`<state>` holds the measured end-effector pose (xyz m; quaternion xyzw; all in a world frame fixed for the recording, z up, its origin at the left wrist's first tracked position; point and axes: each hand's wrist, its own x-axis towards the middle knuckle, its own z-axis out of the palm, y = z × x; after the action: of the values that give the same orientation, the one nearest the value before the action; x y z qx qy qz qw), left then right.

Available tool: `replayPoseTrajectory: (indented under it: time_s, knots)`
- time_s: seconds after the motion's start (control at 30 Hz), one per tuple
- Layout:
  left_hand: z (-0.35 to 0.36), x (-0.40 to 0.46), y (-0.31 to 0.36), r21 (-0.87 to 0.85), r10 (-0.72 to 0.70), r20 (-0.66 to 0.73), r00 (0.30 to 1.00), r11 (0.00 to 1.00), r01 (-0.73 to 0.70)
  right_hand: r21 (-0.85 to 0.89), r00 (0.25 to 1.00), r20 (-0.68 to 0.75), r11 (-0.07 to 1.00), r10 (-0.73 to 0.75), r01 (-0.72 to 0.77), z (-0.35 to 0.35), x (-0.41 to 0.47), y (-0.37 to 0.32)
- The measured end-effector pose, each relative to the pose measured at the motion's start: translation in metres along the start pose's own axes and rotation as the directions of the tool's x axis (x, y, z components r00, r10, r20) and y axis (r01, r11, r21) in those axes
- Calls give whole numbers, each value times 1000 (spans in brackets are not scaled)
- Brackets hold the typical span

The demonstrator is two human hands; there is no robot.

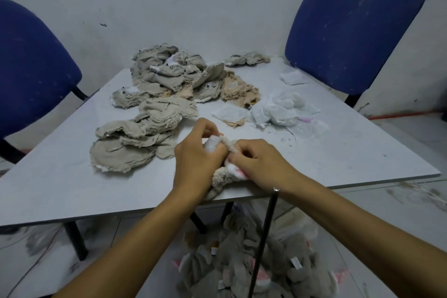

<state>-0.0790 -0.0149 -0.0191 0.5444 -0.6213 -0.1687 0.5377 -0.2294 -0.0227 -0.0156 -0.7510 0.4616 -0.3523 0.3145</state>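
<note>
The left hand has its fingers curled round the upper end of a beige plush skin, where a wad of white stuffing shows at the opening. The right hand is just beside it, with thumb and fingers curled in and pinching the same skin at its fuzzy edge. The one skin sits between the two hands, at the near edge of the table, and its lower end trails onto the tabletop.

There are two blue chairs: the left chair beside the table and the right chair at the far corner. On the table, from the left, lie a near heap of flat grey-beige fabric pieces and a bigger far heap behind it. They overlap too much to count. One lone piece lies apart at the far edge. Further right are two flat white packets, one near the hands and one by the right chair. A crumpled clump of clear plastic lies between them.

One thin black rod slants down from beside the right wrist. Under the table edge is a floor heap of grey plush toys. At least three white sewn-in tags show among them, too small to read. No brand or other writing can be read anywhere.
</note>
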Motion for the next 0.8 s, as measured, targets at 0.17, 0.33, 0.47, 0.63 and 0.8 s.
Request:
replayPoseTrajectory:
  time_s: [0.17, 0.33, 0.47, 0.63, 0.8]
  knots:
    - [-2, 3, -5, 45, 109, 217, 970, 992, -121, 299, 983, -87, 946, 161, -128, -6, 4, 2]
    - [-8, 0, -5, 129, 297, 345, 891, 925, -358, 442, 963, -61, 872, 262, -210, -10, 7, 5]
    - [-9, -5, -1, 322, 423, 222, 878, 818, -476, 3, 995, -79, 998, -56, 56, -5, 0, 3]
    - [-10, 6, 5, 140, 2, -22, 1000, 990, 1, -67, 995, -28, 994, -93, 91, 7, -5, 3]
    - [-2, 4, 5, 11, -87, -14, 996, 996, 88, -33, 996, -76, 998, -50, 47, 5, 2, -2]
